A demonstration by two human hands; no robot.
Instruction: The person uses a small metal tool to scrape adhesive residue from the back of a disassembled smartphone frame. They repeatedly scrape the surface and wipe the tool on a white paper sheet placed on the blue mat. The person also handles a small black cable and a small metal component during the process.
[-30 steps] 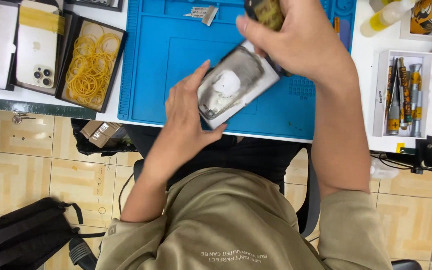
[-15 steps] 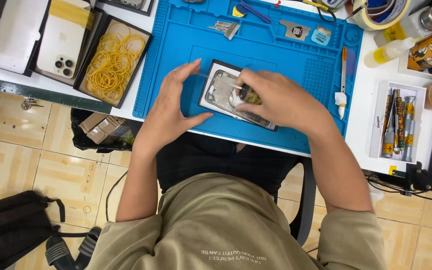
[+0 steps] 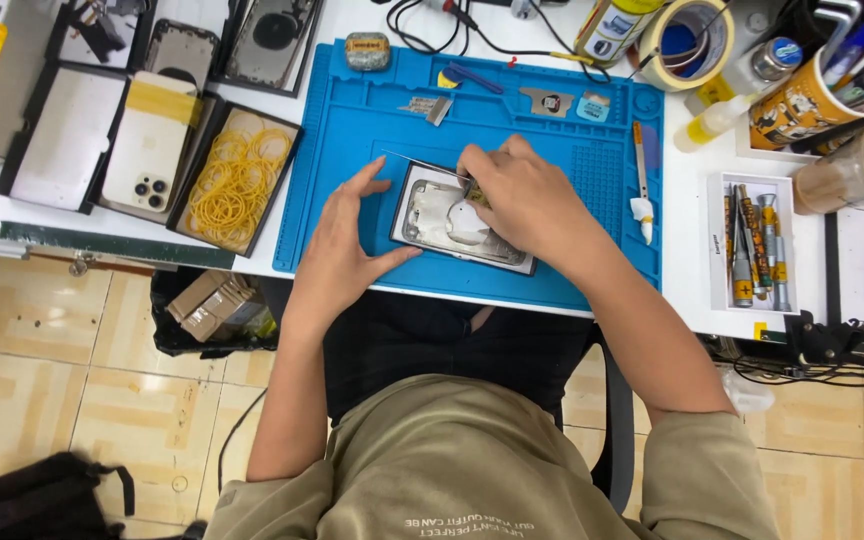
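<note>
Two bare hands are seen at an opened silver phone housing (image 3: 452,222) that lies flat on a blue silicone work mat (image 3: 352,150): the left hand (image 3: 344,250) is spread, fingers braced against the housing's left edge, while the right hand (image 3: 524,200) is curled over its upper right part, fingertips pinched on a small dark object that cannot be told. Just left of the mat, a black tray of yellow rubber bands (image 3: 237,180) is set beside a white phone (image 3: 147,150), and a white tray of screwdrivers (image 3: 752,245) is placed to the right.
</note>
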